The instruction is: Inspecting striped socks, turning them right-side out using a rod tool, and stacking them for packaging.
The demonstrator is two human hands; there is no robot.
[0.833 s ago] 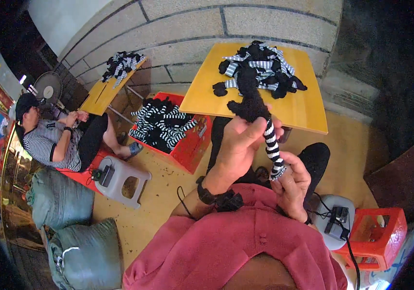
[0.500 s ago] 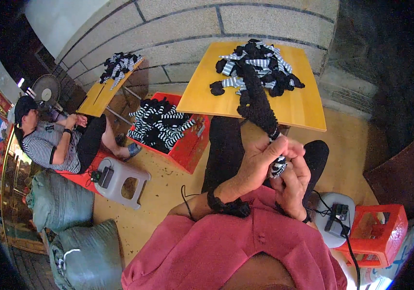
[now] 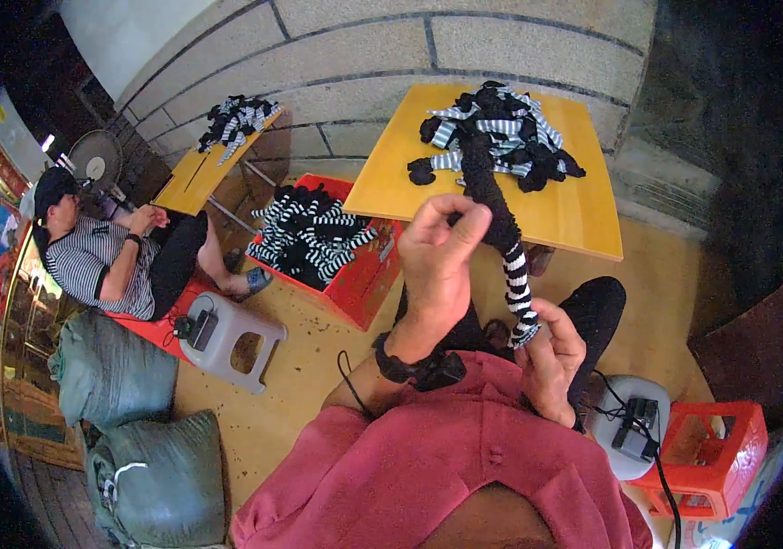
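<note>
I see bare yellow table [image 3: 584,215] near and right; the sock pile [image 3: 501,137] blocks its far side.

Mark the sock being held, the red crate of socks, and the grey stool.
sock [image 3: 501,224]: head view, on its black upper part, just right of the left hand's fingers.
red crate [image 3: 369,279]: head view, on its red front wall.
grey stool [image 3: 254,320]: head view, on the seat's right edge.

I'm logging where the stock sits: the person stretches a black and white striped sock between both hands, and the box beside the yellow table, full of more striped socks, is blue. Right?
Not quite: the box is red, not blue, as the head view shows. The rest holds: the left hand and right hand stretch the striped sock, and the box beside the yellow table is full of striped socks.
</note>
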